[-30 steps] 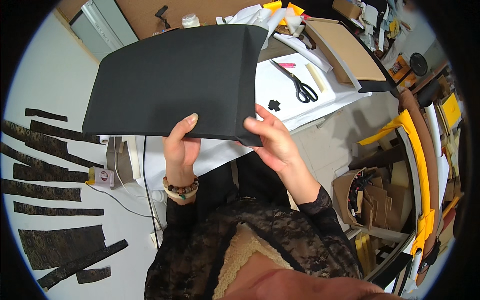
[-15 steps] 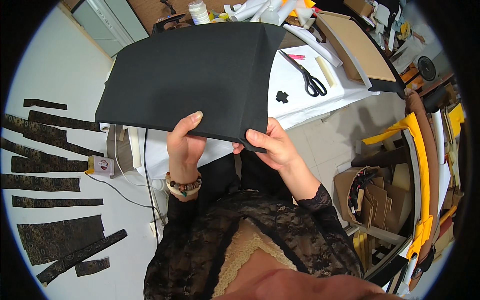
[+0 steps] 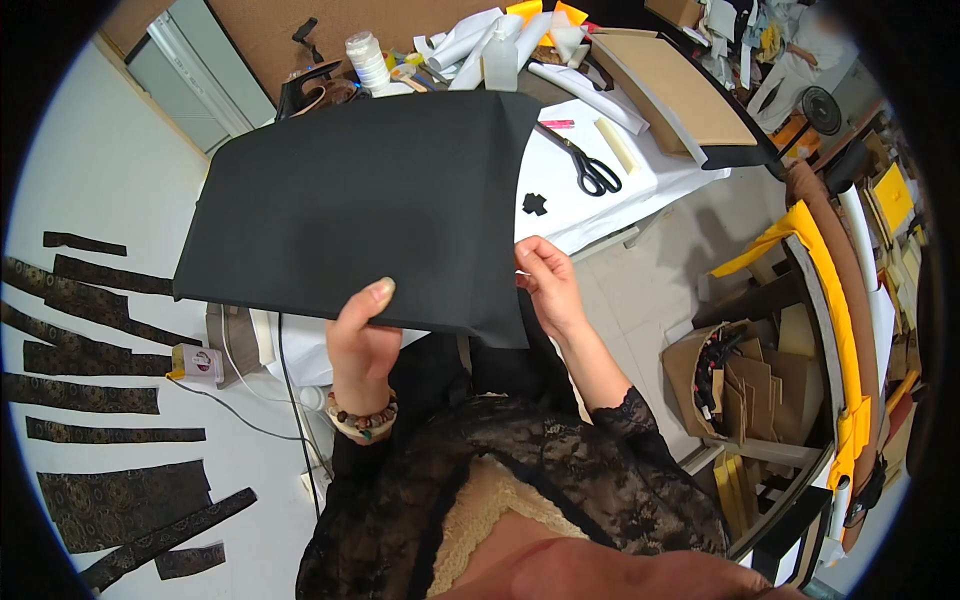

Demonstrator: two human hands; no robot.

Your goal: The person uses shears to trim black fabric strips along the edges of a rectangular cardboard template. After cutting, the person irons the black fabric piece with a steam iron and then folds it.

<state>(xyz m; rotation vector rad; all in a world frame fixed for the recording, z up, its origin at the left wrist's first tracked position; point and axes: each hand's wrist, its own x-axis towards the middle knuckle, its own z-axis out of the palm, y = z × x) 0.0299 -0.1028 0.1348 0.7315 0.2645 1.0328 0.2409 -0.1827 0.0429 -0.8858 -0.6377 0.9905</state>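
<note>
A large, flat panel covered in smooth black fabric point(image 3: 330, 210) is held up in front of me, its right side bent into a folded flap. Along its near edge, my left hand point(image 3: 362, 340) grips it, thumb on top and the other fingers hidden underneath. At the right edge my right hand point(image 3: 550, 285) is closed, with curled fingertips pinching the flap's edge; what lies behind that edge is hidden. Beyond the panel, black-handled scissors point(image 3: 590, 170) and a small black scrap point(image 3: 535, 204) lie on the white tabletop.
Dark patterned fabric strips point(image 3: 90, 392) hang on the white surface at left. A tan-lined black-edged panel point(image 3: 690, 95) rests at the table's far right. Paper rolls and a white jar point(image 3: 368, 62) stand at the back. At right is a cardboard box point(image 3: 700, 380) of scraps.
My right hand has left the panel's near right corner and moved up along its right edge. The near right flap hangs looser. My left hand keeps its hold.
</note>
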